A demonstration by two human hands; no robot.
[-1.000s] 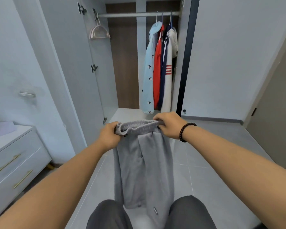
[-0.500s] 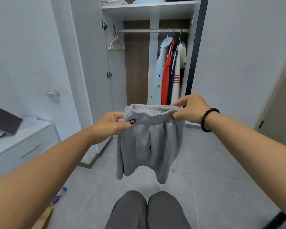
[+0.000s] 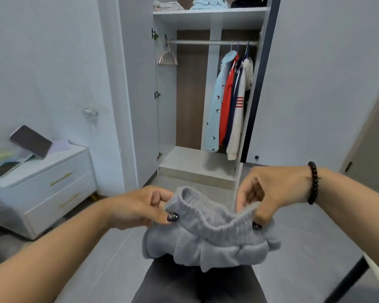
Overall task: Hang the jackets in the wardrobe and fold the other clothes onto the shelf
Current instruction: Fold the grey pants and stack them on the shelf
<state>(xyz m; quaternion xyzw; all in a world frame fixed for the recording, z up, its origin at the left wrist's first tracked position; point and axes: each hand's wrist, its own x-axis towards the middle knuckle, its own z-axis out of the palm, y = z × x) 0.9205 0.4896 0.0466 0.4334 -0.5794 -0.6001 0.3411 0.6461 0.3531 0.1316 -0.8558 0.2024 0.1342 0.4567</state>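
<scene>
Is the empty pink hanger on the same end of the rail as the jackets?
No: the pink hanger hangs at the rail's left end, the jackets at its right.

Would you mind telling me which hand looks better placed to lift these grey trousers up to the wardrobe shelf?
Probably the right hand: it pinches the waistband of the grey trousers directly below the open wardrobe and its shelf. The left hand grips the other end, further left.

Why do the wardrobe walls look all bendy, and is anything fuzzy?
Head view: the wide lens bows the wardrobe edges outward; the left hand, right hand and grey pants look slightly soft; the light is even, without glare.
</scene>
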